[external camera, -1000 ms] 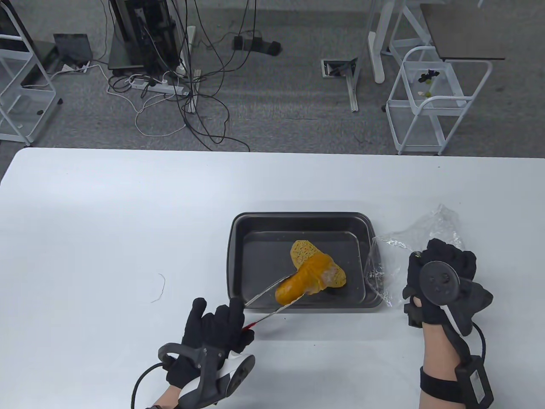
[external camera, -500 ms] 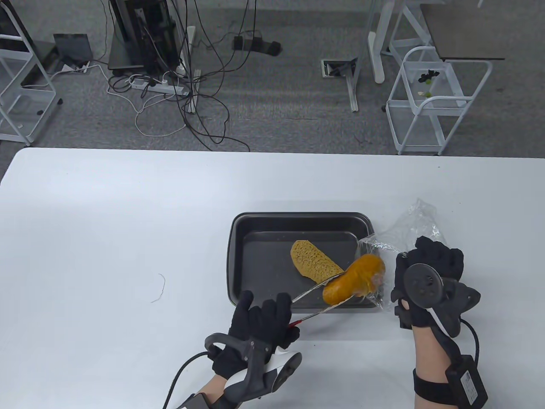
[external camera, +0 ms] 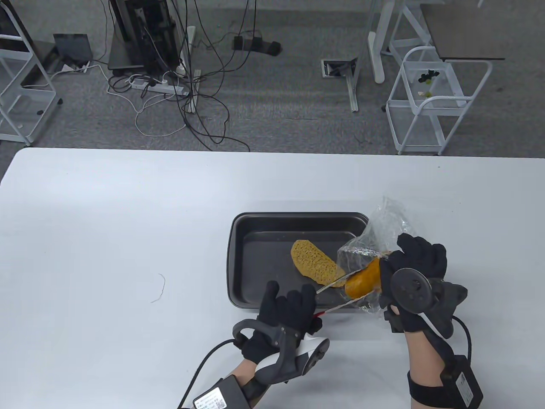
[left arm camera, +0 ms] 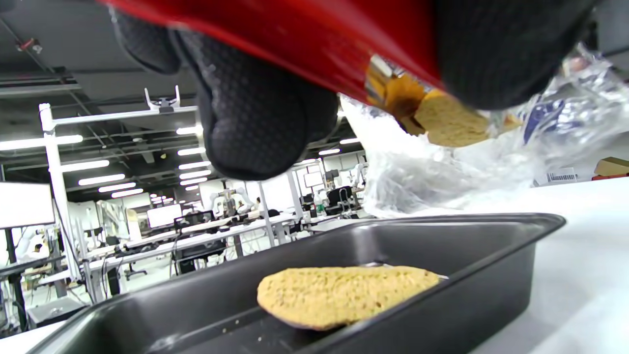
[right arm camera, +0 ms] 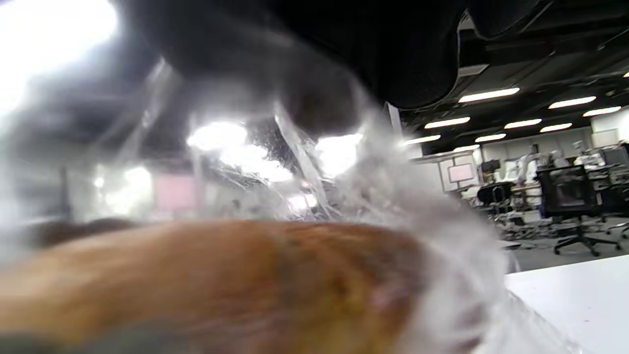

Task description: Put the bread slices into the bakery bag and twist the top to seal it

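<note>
My left hand point(external camera: 289, 313) grips red-handled metal tongs point(external camera: 336, 292), whose tips clamp an orange-crusted bread piece point(external camera: 362, 279). That piece sits at the mouth of the clear bakery bag point(external camera: 383, 230), which my right hand point(external camera: 415, 272) holds up over the tray's right end. In the left wrist view the tongs' red handle point(left arm camera: 304, 39) runs under my fingers point(left arm camera: 253, 118), with the bread piece point(left arm camera: 449, 120) against the bag point(left arm camera: 442, 172). A flat porous bread slice point(external camera: 315, 266) point(left arm camera: 344, 295) lies in the dark baking tray point(external camera: 251, 255) point(left arm camera: 491, 236). The right wrist view is blurred, filled by bread crust point(right arm camera: 221, 275) and plastic point(right arm camera: 393, 196).
A thin curl of string or wire point(external camera: 160, 287) lies on the white table point(external camera: 106, 213) to the left. Beyond the table's far edge stand white wire carts point(external camera: 430, 102), cables and a power strip point(external camera: 157, 87) on grey carpet.
My left hand carried the tongs and the crusted bread rightward out of the tray to the bag's mouth. My right hand raised the bag and moved it left toward the tray.
</note>
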